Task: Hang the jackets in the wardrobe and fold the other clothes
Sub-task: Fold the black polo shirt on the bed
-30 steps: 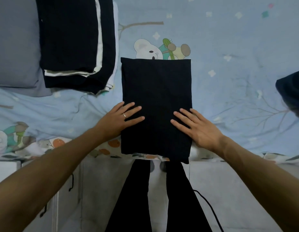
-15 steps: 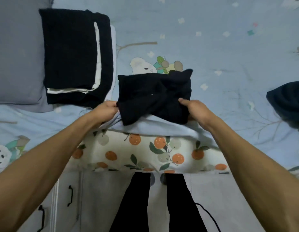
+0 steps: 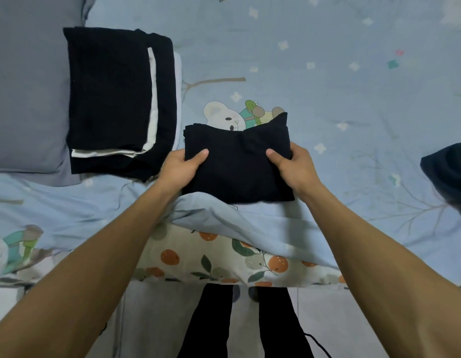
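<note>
**Folded Black Garment Held in Both Hands at the Near Edge of the Bed**

No container is in view; all items lie on the bed, which is covered by a light blue sheet printed with bears and bare trees.

The folded black garment sits near the middle of the bed's near edge. The left hand clamps its left side and the right hand clamps its right side. Each grip is closed on the cloth, thumb on top, the other fingers hidden underneath. The far right corner of the garment sticks up over the printed bear. Whether its near edge touches the sheet cannot be told.

A stack of folded clothes, black with a white layer showing at its near and right edges, lies toward the left side of the bed, just beside the held garment but apart from it. A grey pillow lies against the left side of the stack.

A dark garment lies at the right edge of the bed, well apart from the hands.

At the near edge, the blue sheet is bunched up below the garment, exposing an orange-print sheet. The far and right-hand portions of the bed are open surface.
</note>
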`<state>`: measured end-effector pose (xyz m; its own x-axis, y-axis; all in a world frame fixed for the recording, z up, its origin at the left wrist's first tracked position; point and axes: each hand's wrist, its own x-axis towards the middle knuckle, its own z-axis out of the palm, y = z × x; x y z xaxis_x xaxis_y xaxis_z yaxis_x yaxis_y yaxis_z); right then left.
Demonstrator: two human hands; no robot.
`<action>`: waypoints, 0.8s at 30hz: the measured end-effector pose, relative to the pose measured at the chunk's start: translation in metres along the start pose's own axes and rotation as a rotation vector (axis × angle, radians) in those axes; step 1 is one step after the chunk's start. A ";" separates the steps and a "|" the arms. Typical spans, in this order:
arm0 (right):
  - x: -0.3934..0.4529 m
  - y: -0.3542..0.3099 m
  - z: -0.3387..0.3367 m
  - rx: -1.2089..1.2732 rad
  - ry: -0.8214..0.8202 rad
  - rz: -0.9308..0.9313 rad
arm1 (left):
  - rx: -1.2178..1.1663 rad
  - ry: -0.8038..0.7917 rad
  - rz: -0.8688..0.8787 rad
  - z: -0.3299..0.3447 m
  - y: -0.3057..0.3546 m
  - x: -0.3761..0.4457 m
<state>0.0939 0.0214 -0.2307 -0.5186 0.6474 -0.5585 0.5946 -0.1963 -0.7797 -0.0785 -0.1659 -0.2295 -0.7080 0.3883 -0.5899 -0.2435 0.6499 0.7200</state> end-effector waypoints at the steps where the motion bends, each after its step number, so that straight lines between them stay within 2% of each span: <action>1: 0.000 0.003 0.000 -0.014 0.038 0.001 | -0.014 0.043 0.012 0.003 -0.005 -0.001; 4: -0.013 0.016 -0.001 -0.172 0.129 0.015 | 0.035 0.116 0.074 0.004 -0.027 -0.021; 8: -0.050 0.035 0.005 -0.290 0.213 0.049 | 0.341 0.192 0.161 -0.006 -0.062 -0.069; 11: -0.087 0.041 0.012 -0.301 0.243 0.127 | 0.406 0.107 0.245 -0.019 -0.074 -0.106; 13: -0.111 0.045 0.018 -0.334 0.219 0.151 | 0.543 0.009 0.342 -0.021 -0.078 -0.121; 15: -0.128 0.044 0.028 -0.388 0.147 0.110 | 0.741 -0.068 0.422 -0.018 -0.077 -0.127; 17: -0.141 0.041 0.037 -0.499 -0.027 0.011 | 0.774 -0.102 0.437 -0.016 -0.071 -0.133; 20: -0.155 0.048 0.046 -0.980 -0.306 -0.221 | 0.671 -0.090 0.494 -0.016 -0.066 -0.150; 22: -0.160 0.054 0.045 -1.105 -0.341 -0.255 | 0.644 -0.057 0.544 -0.024 -0.068 -0.160; 24: -0.168 0.056 0.039 -1.057 -0.376 -0.189 | 0.681 -0.071 0.498 -0.033 -0.071 -0.168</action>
<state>0.1902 -0.1273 -0.1911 -0.7001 0.3042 -0.6460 0.6156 0.7156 -0.3302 0.0355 -0.2984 -0.1694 -0.5780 0.7589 -0.3000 0.5548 0.6351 0.5375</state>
